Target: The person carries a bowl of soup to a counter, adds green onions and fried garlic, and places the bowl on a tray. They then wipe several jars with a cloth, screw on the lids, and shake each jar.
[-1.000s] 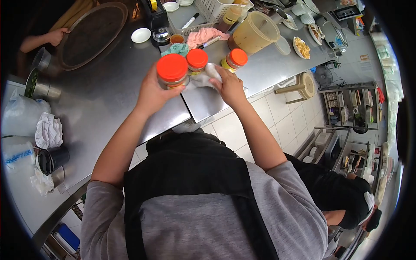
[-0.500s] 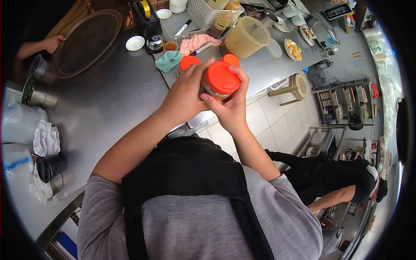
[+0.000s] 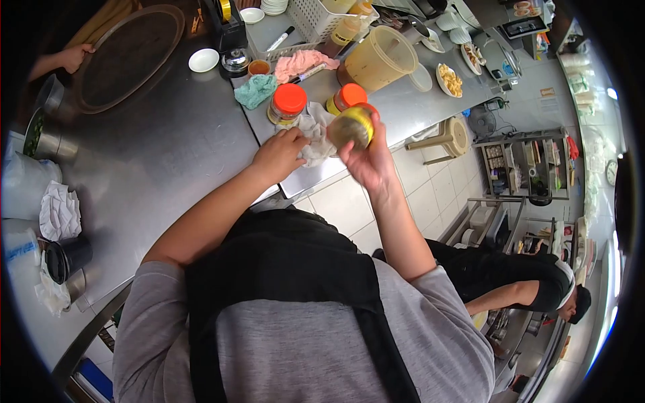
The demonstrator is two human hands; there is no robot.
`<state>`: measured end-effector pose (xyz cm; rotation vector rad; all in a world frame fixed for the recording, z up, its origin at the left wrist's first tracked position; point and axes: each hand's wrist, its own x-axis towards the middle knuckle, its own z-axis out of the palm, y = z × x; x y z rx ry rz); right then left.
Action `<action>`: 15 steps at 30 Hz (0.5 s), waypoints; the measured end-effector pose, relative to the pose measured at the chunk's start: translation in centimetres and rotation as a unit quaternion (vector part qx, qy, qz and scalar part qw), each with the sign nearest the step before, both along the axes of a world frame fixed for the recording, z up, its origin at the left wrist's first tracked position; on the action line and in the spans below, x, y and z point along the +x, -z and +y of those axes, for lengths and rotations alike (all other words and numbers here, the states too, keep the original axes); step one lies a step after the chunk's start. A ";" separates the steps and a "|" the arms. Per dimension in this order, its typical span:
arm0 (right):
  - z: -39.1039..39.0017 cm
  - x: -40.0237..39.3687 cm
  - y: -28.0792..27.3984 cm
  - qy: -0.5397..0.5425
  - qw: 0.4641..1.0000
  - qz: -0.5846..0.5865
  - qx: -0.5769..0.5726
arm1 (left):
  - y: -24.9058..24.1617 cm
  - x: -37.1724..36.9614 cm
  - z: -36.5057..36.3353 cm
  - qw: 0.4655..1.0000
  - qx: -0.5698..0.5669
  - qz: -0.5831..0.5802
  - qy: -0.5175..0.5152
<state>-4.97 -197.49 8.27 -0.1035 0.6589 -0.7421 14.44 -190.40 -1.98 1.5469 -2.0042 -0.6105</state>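
In my right hand [image 3: 369,161] is a small jar [image 3: 349,131] with a yellow band and a red lid, tipped on its side and slightly blurred. My left hand [image 3: 279,158] rests at the counter's edge, its curled fingers gripping a crumpled whitish cloth [image 3: 314,134]. Just beyond the cloth stand two more red-lidded jars, one on the left [image 3: 289,101] and one on the right [image 3: 346,97], both upright. A green cloth [image 3: 255,91] and a pink cloth [image 3: 302,64] lie behind them.
A large cloudy plastic tub [image 3: 379,60] stands behind the jars, near a white basket [image 3: 316,23] of bottles. At the left, another person's hand [image 3: 75,58] holds a round dark tray [image 3: 131,57]. A person in black [image 3: 497,279] bends over at the right, near a stool [image 3: 447,138].
My hands have separated. The jar, previously upright between both hands, is now tilted in my right hand alone. My left hand has dropped down to the whitish cloth, now uncovered.
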 end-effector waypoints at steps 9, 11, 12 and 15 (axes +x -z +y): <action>-0.7 -1.1 -0.9 0.032 0.996 -0.079 -0.004 | -2.6 0.9 0.0 0.977 0.045 0.201 -0.045; -0.5 -0.9 -1.2 0.023 0.995 -0.097 0.007 | -3.3 0.9 -0.2 0.973 0.016 0.223 -0.049; -0.4 -0.7 -1.4 0.015 0.993 -0.117 0.016 | -3.5 0.8 -0.2 0.973 0.015 0.223 -0.049; 1.1 -0.1 -2.3 -0.072 0.983 -0.003 -0.167 | -3.5 0.7 0.0 0.971 0.009 0.235 -0.047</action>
